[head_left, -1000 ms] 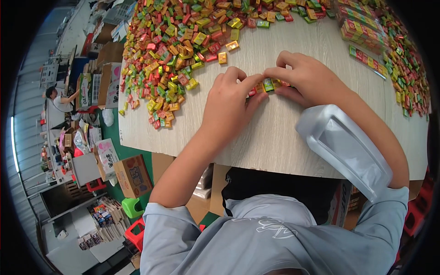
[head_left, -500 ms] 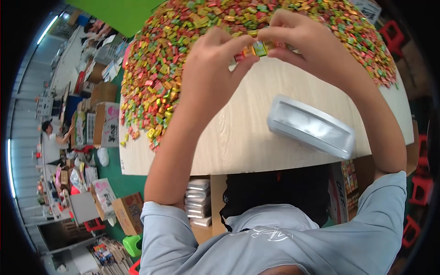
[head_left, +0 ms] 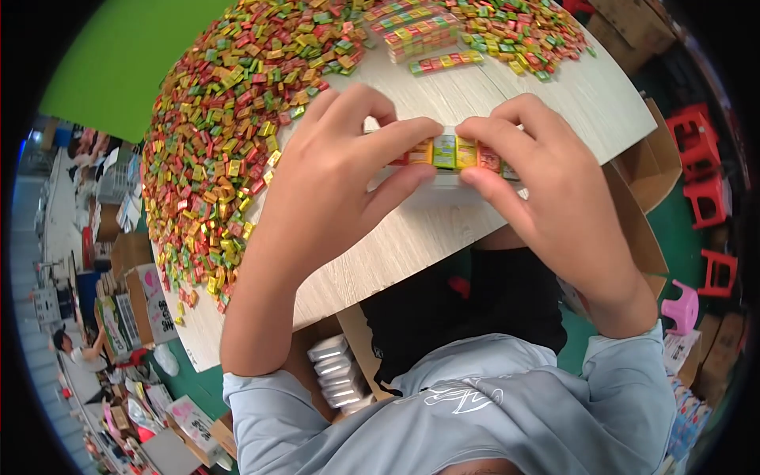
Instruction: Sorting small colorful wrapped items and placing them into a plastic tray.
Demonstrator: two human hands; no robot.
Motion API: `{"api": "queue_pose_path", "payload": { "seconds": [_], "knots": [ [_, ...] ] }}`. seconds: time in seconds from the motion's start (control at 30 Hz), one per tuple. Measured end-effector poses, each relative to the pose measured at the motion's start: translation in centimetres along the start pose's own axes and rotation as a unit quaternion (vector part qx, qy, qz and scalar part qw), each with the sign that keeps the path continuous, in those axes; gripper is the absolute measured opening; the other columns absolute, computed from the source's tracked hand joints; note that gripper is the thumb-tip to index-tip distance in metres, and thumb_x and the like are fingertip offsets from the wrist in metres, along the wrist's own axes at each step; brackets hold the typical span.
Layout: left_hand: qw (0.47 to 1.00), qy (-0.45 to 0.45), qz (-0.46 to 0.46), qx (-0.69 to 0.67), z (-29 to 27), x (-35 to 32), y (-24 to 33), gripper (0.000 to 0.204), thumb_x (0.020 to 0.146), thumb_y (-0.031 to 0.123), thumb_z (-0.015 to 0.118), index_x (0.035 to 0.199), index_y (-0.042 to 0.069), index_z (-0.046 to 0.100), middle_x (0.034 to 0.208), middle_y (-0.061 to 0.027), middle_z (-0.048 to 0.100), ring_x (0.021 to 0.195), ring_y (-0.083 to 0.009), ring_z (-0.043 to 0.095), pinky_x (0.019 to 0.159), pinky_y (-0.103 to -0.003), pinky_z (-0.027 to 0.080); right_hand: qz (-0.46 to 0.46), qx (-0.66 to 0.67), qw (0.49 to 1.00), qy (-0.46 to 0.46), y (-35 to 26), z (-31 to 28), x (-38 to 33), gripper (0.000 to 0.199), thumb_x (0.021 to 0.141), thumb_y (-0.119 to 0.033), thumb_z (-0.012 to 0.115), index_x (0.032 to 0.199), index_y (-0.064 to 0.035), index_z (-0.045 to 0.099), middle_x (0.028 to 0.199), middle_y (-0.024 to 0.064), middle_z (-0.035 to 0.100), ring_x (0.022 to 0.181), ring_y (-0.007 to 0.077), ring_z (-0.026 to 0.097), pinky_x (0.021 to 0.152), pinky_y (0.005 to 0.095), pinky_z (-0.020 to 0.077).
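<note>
Pinched between my two hands is a short row of small wrapped candies [head_left: 445, 152], green, yellow, orange and red, lying side by side. My left hand [head_left: 336, 154] grips its left end with thumb and forefinger. At the other end, my right hand [head_left: 546, 170] closes on it the same way. Directly below the row is a clear plastic tray [head_left: 439, 194], mostly hidden by the hands and candies. Whether the row touches the tray's inside cannot be made out. To the left, a big heap of loose wrapped candies [head_left: 229, 134] spreads over the pale wooden table [head_left: 348, 273].
Beyond my hands stand stacked candy rows [head_left: 419, 36], with a single row [head_left: 446, 62] in front. More loose candies [head_left: 522, 39] lie far right. Below the table edge are stacked clear trays [head_left: 336, 372]. Red stools [head_left: 704, 202] and cardboard boxes [head_left: 649, 166] stand right.
Both hands have brought the candy row nearer to me, from beside the heap to over the plastic tray. My view has turned, and the stacked rows at the far side now show.
</note>
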State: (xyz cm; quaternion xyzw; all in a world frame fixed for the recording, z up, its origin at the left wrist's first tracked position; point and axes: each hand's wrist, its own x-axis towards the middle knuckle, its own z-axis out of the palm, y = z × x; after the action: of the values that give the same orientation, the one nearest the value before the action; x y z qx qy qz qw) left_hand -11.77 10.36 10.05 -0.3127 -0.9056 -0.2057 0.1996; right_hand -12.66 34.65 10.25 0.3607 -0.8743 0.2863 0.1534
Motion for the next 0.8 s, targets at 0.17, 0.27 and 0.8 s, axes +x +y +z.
{"api": "queue_pose_path", "payload": {
  "seconds": [0.17, 0.27, 0.8],
  "knots": [
    [0.996, 0.057, 0.033, 0.066, 2.0, -2.0, 0.5, 0.052, 0.08, 0.025, 0.086, 0.127, 0.011, 0.07, 0.11, -0.008, 0.063, 0.1, -0.0293, 0.057, 0.089, -0.042, 0.046, 0.02, -0.031, 0.999, 0.04, -0.3, 1.1, -2.7, 0.04, 0.086, -0.009, 0.078, 0.124, -0.0058, 0.068, 0.119, 0.0102, 0.062, 0.109, 0.0311, 0.06, 0.091, 0.04, 0.0505],
    [0.988, 0.098, 0.06, 0.104, 3.8, -3.8, -0.3, 0.058, 0.08, 0.029, 0.086, 0.131, 0.01, 0.067, 0.124, -0.0074, 0.065, 0.107, -0.0272, 0.055, 0.096, -0.04, 0.042, 0.01, -0.084, 0.995, 0.056, -0.4, 2.0, -4.3, 0.052, 0.083, -0.01, 0.079, 0.133, -0.0092, 0.065, 0.131, 0.008, 0.062, 0.116, 0.0307, 0.057, 0.099, 0.0433, 0.0466],
    [0.989, 0.114, 0.053, 0.084, 4.7, -4.8, -0.8, 0.052, 0.085, 0.016, 0.073, 0.135, 0.004, 0.064, 0.145, -0.0147, 0.065, 0.134, -0.0358, 0.056, 0.114, -0.045, 0.039, -0.011, -0.198, 0.98, 0.004, 1.0, 2.0, -4.1, 0.066, 0.085, -0.016, 0.074, 0.148, -0.0065, 0.057, 0.157, 0.0118, 0.052, 0.146, 0.0352, 0.047, 0.116, 0.0483, 0.0387]
  ]
}}
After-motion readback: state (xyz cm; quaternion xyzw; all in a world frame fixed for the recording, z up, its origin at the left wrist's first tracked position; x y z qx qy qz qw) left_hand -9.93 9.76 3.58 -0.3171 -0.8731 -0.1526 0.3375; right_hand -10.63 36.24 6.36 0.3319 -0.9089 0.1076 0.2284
